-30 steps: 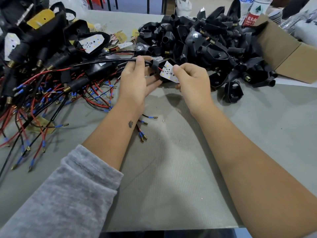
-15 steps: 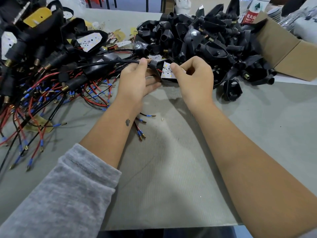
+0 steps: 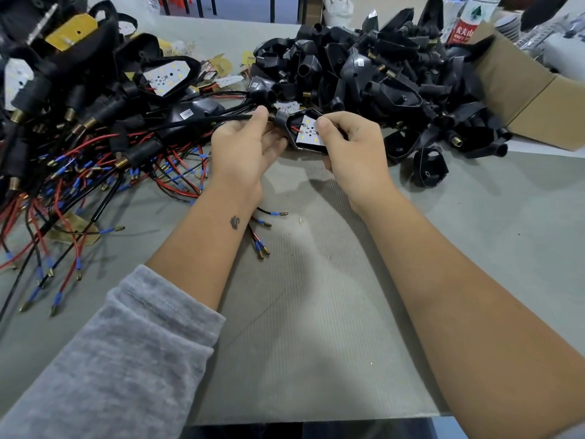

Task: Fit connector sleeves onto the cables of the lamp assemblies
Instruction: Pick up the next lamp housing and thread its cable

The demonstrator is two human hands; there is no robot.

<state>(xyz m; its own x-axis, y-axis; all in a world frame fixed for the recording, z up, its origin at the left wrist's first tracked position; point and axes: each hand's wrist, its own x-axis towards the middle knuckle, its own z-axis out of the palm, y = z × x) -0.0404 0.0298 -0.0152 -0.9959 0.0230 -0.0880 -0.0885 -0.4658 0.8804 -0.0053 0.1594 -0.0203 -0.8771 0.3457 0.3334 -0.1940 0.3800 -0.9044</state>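
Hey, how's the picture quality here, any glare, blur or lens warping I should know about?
Head view: wide-angle warping bends the table edge and stretches the forearms; soft overhead light with faint shadows under the left hand and right hand; the LED board looks bright, not blown out; corners slightly soft.

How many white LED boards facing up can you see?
4, maybe more hidden in the piles: one in the held lamp, one behind it, one in a housing at left, one at the far left edge.
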